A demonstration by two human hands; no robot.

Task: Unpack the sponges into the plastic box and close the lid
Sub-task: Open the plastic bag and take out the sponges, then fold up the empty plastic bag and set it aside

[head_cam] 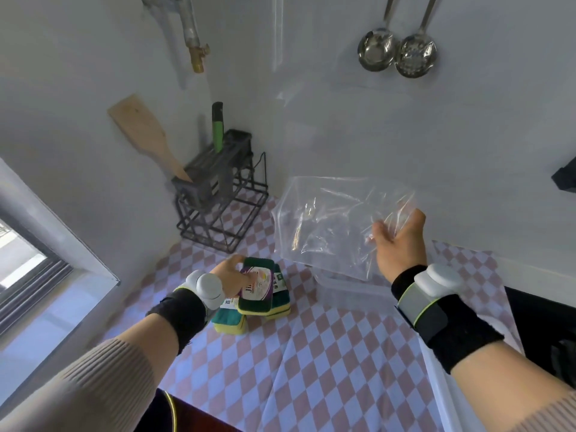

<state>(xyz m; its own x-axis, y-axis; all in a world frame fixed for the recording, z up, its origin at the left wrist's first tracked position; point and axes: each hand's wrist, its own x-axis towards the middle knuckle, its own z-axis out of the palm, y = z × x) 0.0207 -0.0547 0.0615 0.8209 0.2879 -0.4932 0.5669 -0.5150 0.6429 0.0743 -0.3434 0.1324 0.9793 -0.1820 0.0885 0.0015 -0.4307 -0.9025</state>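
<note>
Head view: sponges (260, 294) sit stacked, wrappers on, near the middle of the checkered counter (327, 369), toward its window-side edge; left hand (229, 277) rests on the top one, fingers curled around it; right hand (400, 241) holds the emptied clear bag (330, 226) aloft, fingers pinched on its crumpled edge; clear plastic box (349, 289) stands under the bag near the wall edge, lid not clearly seen. Judged step: sponges out of bag, none boxed yet. Next: discard bag, lift sponges across into box.
</note>
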